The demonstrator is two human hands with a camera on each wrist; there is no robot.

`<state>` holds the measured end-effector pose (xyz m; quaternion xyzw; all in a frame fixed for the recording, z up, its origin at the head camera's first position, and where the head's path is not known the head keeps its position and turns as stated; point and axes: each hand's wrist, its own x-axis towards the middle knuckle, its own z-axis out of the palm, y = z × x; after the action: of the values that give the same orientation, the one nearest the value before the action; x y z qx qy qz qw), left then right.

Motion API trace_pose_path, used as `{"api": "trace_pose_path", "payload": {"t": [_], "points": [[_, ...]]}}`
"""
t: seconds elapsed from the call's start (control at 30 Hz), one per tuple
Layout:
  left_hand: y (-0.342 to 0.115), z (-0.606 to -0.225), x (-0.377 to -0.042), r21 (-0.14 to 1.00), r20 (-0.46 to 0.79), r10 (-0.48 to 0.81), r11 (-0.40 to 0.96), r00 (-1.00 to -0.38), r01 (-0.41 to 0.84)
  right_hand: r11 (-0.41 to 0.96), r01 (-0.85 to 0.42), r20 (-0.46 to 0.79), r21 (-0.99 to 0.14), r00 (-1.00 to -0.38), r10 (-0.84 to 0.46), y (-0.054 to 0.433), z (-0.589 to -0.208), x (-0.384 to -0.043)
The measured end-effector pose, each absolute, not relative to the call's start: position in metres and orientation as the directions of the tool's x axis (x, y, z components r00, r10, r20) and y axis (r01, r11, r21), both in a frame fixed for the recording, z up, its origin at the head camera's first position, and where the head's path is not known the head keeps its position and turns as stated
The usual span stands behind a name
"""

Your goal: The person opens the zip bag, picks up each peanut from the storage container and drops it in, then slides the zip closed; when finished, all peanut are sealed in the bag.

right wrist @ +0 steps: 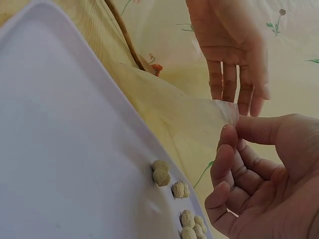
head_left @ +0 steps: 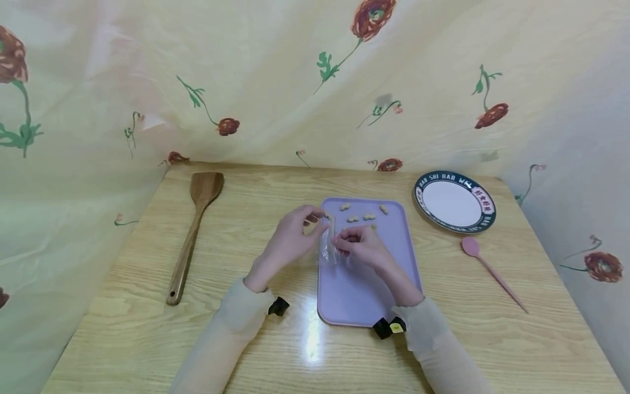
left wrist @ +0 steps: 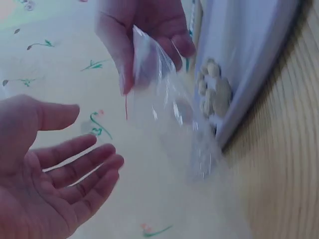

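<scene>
A clear plastic zip bag (head_left: 327,249) with a thin red line along its edge hangs from my right hand (head_left: 365,247), whose thumb and finger pinch its top corner. My left hand (head_left: 294,232) is beside the bag; in the left wrist view its fingers are spread and relaxed, holding nothing. Below the hands, a lilac tray (head_left: 351,298) lies on the table. Several unshelled peanuts (head_left: 368,217) rest at its far end, some partly hidden behind my right hand. In the right wrist view, more peanuts (right wrist: 161,173) show near the tray's rim.
A wooden spatula (head_left: 191,241) lies on the left of the wood-grain table (head_left: 256,186). To the right are a white plate (head_left: 451,202) with a dark lettered rim and a pink spoon (head_left: 494,273). Flower-printed cloth (head_left: 275,82) hangs behind the table.
</scene>
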<state>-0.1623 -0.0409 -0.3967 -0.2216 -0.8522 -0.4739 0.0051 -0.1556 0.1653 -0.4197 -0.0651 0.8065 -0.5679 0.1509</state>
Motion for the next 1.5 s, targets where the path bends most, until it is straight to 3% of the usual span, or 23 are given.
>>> {"api": "trace_pose_path", "payload": {"t": [0.13,0.47,0.93,1.5], "points": [[-0.037,-0.395,-0.161,0.91,0.124,0.353,0.331,-0.928,0.248,0.347,0.066,-0.167,-0.936,-0.949,-0.268,0.164,-0.417,-0.154],[-0.028,-0.397,-0.156,0.941,-0.083,0.358,0.335,-0.93,0.045,0.323,0.004,-0.093,-0.947,-0.96,-0.263,0.157,-0.417,-0.151],[-0.028,-0.404,-0.157,0.955,-0.122,0.341,0.298,-0.932,-0.016,0.291,-0.056,-0.036,-0.955,-0.953,-0.302,0.148,-0.424,-0.151],[-0.028,-0.405,-0.157,0.928,-0.163,0.31,0.371,-0.937,-0.038,0.29,-0.024,-0.065,-0.957,-0.953,-0.296,0.145,-0.425,-0.148]]}}
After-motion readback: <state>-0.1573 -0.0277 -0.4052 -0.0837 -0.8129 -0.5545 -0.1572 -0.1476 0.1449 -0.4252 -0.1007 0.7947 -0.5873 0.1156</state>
